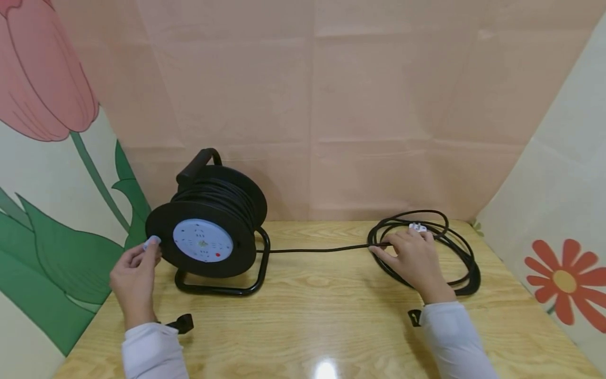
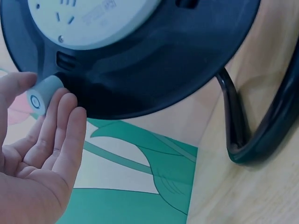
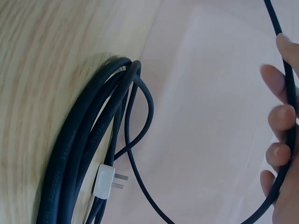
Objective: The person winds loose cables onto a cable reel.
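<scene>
A black cable reel [image 1: 203, 226] with a white socket panel [image 1: 202, 240] stands on its tube frame at the left. My left hand [image 1: 137, 279] pinches the small pale crank knob [image 2: 45, 94] on the reel's disc between thumb and fingers. From the reel a black cable [image 1: 322, 249] runs across to the right, where my right hand [image 1: 416, 260] holds it with curled fingers. Loose cable coils [image 1: 466, 255] lie around and under that hand. A white plug [image 3: 104, 181] with metal pins rests against the coils.
The wooden table [image 1: 307, 316] meets a pinkish backdrop [image 1: 312, 105] behind. Flower-printed panels [image 1: 563, 210] flank both sides. The reel's bent tube foot [image 1: 222, 290] stands forward of the disc. Dark straps [image 1: 182, 323] show at both wrists.
</scene>
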`<state>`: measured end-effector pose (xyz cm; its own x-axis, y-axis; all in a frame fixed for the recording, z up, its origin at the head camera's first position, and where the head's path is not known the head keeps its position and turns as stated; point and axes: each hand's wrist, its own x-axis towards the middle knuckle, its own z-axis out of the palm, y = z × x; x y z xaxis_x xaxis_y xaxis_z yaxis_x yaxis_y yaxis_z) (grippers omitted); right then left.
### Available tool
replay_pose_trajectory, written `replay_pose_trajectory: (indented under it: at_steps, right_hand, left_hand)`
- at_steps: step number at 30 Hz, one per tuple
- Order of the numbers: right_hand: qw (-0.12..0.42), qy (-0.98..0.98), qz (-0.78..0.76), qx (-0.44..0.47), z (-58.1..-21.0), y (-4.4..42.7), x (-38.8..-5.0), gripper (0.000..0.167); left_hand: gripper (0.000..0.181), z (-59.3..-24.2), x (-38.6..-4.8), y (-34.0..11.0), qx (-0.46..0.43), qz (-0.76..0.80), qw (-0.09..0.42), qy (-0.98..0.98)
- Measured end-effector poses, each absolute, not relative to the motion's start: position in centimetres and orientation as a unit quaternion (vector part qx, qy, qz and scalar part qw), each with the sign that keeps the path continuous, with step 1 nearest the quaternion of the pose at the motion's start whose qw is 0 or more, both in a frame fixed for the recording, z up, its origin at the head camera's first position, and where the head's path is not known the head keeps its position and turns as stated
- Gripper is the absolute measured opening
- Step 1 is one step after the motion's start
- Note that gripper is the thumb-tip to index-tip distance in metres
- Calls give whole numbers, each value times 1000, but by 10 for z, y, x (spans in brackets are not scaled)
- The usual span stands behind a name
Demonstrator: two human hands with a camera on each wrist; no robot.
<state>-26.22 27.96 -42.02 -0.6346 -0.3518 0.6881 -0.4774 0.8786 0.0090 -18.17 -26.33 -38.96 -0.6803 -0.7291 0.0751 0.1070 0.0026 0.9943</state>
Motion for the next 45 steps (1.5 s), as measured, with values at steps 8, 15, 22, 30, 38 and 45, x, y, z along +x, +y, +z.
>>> replay_pose_trajectory:
  at_steps: [8,15,22,30,38,45]
  right_hand:
    - [336,-907,79,239,-424,273,-262,24]
    - [333,-905,84,252,-425,263,-260,20]
    - [334,-915,83,209,-425,255,-257,29]
    - [305,-924,88,214,-427,249,-255,29]
    - [324,-909,89,249,-428,240,-255,21]
    - [327,-911,88,237,-431,238,-254,27]
  left_hand:
    - [35,-384,-183,-261,208,-707,341,-584]
    - [36,-378,-184,-257,194,-707,356,-579]
    - [38,-370,-186,-250,165,-733,385,-535]
    - [39,-363,-185,-239,153,-745,387,-521]
    - [39,-358,-185,-229,145,-747,392,-518]
    - [39,-354,-190,-217,125,-751,399,-511]
